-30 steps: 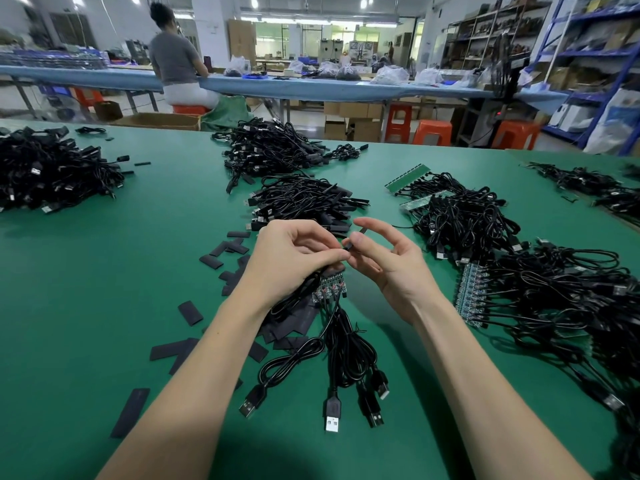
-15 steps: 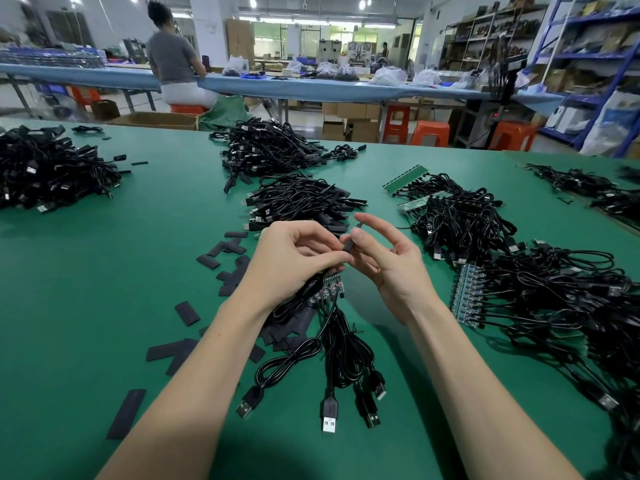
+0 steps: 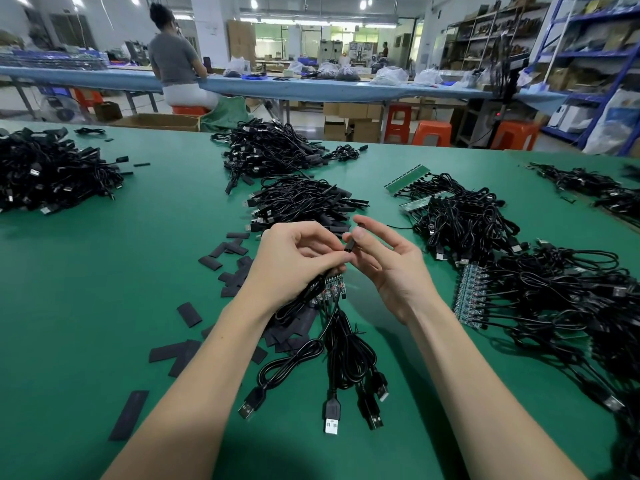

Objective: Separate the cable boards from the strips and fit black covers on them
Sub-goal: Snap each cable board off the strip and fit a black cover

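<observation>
Nearest, glossy black cables point(image 3: 341, 362) fanned on matte green table felt point(image 3: 86, 306), ending in metal-tipped USB plugs point(image 3: 331, 418). Flat, dull black covers point(image 3: 188, 314), rectangular, scattered just left of them. Above, left hand point(image 3: 294, 263) curled round a cable bundle with a short green strip of small boards point(image 3: 330, 289) poking out beneath the fingers. Right hand point(image 3: 391, 263) close beside, thumb and forefinger pinching a slim black cover point(image 3: 349, 244). Right of that, a long studded board strip point(image 3: 469, 296) fringed with tangled leads. Farther back, heaped cable piles point(image 3: 298, 202); beyond, a seated person point(image 3: 176, 69) at a blue bench point(image 3: 311, 86), orange plastic stools point(image 3: 433, 133).
</observation>
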